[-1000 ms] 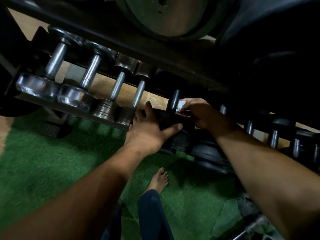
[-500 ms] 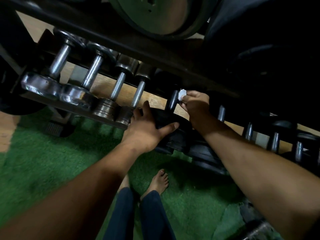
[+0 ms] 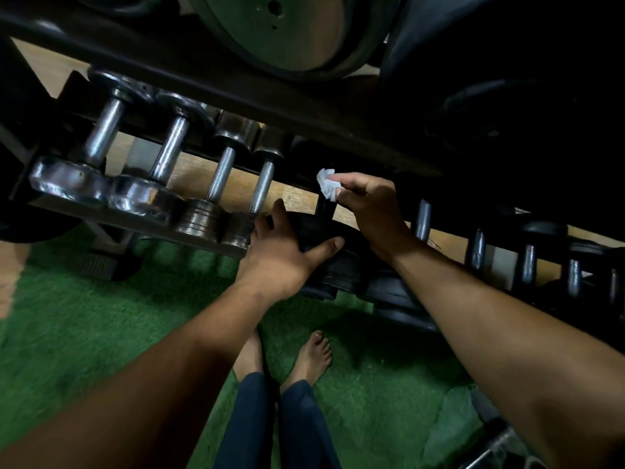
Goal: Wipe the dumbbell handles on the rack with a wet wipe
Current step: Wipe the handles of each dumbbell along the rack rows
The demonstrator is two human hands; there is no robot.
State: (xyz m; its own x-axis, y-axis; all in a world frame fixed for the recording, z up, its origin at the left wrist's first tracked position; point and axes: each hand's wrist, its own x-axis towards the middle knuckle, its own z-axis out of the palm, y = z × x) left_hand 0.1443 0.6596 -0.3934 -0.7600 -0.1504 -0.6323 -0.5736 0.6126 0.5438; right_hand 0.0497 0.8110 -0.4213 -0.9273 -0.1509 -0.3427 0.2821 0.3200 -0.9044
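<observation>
**Wipe at the far end of a dark handle**

The right hand pinches a crumpled white wet wipe between fingertips and thumb, holding it against the far end of the dark handle of a black rubber-ended dumbbell — the one just right of the four chrome dumbbells on the long black metal rack. The left hand lies spread over that dumbbell's near black end, thumb stretched along its lower edge and fingers over the top, seemingly bracing it.

The wipe is soft, limp and damp, so it will likely bunch and slide unless it is wrapped round the bar and squeezed; a fingertip pinch covers little at a time. The dumbbell looks heavy and stiff — unlikely to shift much, though a round end could roll in its cradle, which the steadying palm guards against. The handle is narrow and partly hidden between its ends, so the best hold is probably at mid-bar, from above.

Right of this dumbbell, more dark-ended ones with short grey handles stand in a row. Below the rack lies green artificial turf, with the person's bare feet on it.
</observation>
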